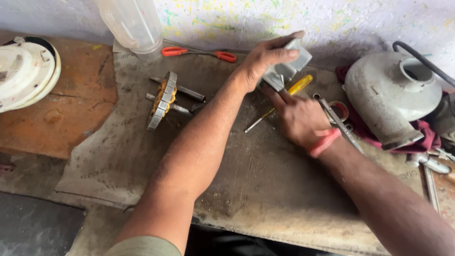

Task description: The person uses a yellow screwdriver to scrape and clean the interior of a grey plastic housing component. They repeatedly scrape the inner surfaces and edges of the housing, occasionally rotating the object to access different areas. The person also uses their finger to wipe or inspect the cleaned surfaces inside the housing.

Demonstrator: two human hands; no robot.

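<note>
— Paint-flecked wall behind, worn tabletop (pixel 265 189) in front under a stained grey mat: what are the fingers doing?

— Fingers of the left hand (pixel 263 59) are curled shut over the top of a small grey metal block (pixel 286 70), holding it tilted just above the mat near the wall. The right hand (pixel 298 118), a red band (pixel 325 142) at its wrist, lies palm-down beside it, index finger stretched out to touch the block's lower edge; its other fingers are loosely bent and grip nothing that can be seen.

— What lies closest?

— Under the two hands, a yellow-handled screwdriver (pixel 298 86) rests on the mat, its steel shaft pointing toward the near edge. Just right of the right hand lies a pair of metal scissors (pixel 339 118).

— And farther out?

— To the left, a motor rotor with copper windings on a steel shaft (pixel 163 99) lies well apart from the hands. Red-handled pliers (pixel 199 52) sit by the wall, beside a clear plastic container (pixel 135 23). A grey cast-metal pump housing (pixel 388 95) sits on a dark red cloth (pixel 426 137) at the right; a white round casing (pixel 26 71) lies at far left.
</note>
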